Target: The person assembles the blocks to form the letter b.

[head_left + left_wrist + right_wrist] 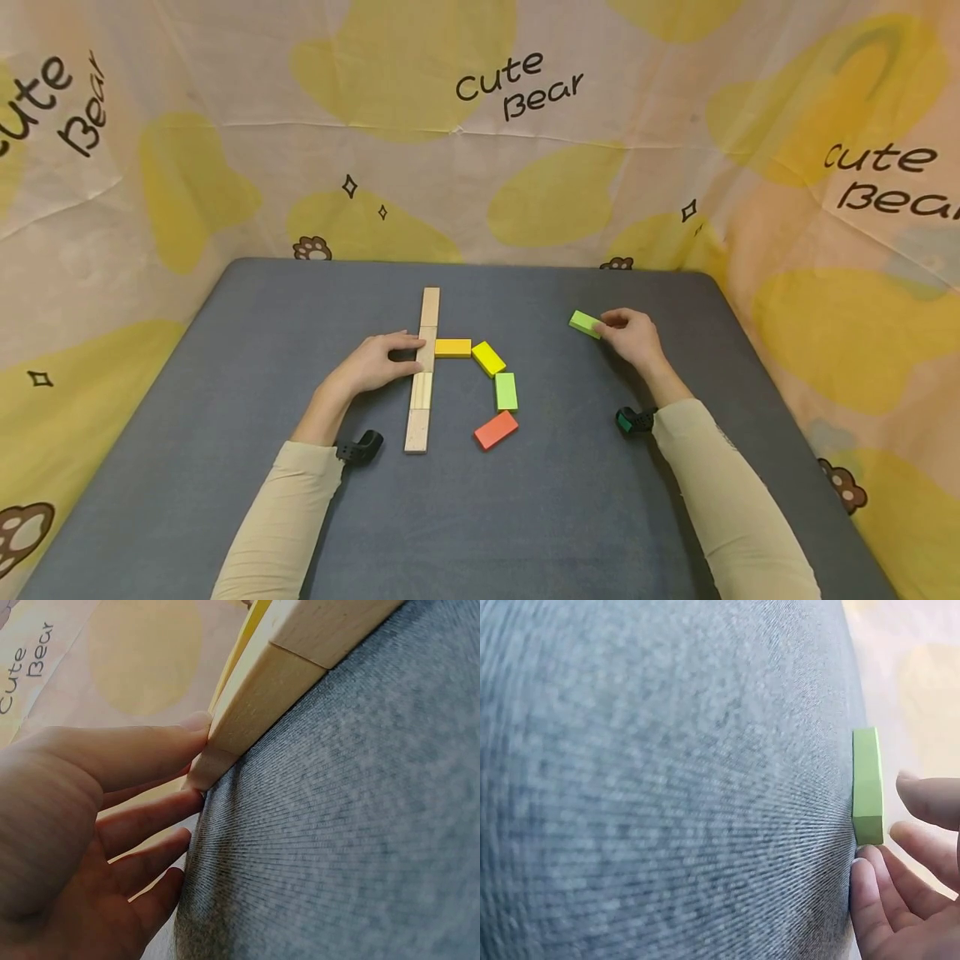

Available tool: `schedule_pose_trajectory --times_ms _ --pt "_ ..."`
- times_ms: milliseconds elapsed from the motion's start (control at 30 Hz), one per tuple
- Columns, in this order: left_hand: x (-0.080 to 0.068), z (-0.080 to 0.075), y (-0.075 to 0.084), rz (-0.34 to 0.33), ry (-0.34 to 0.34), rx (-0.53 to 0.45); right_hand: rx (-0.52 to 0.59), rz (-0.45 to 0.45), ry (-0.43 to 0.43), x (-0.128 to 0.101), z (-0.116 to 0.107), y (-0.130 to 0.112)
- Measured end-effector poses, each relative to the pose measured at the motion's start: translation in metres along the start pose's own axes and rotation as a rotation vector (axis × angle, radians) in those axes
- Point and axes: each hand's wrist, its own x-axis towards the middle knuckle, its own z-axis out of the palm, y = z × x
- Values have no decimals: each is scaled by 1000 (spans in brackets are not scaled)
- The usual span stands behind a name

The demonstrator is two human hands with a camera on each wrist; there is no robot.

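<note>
In the head view, my left hand [373,362] reaches to the left side of a straight row of plain wooden blocks [418,430]. Its thumb and fingers are spread a little, tips right at the row's edge; the left wrist view shows the thumb tip against a wooden block [259,697]. Over on the right, my right hand [632,335] is at the near end of a light green block [584,323] lying on the table. From the right wrist, fingertips sit right at the end of this green block [867,776], while the thumb stands apart from it.
From the wooden row, a yellow block [453,348], another yellow block [489,358], a green block [506,392] and a red block [496,431] curve round to the right. All lie on a grey cloth-covered table [570,517]. A printed curtain [420,167] encloses it.
</note>
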Motion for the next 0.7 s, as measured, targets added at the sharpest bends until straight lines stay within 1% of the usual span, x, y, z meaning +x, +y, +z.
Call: schedule_pose_trajectory --times_ms 167,500,700 --pt "0 0 1 4 2 6 -8 -12 -23 3 1 2" --pt "0 0 0 6 -1 12 -86 -29 -35 4 5 2" --pt "0 -1 0 8 -2 1 -83 -57 -46 1 5 -1"
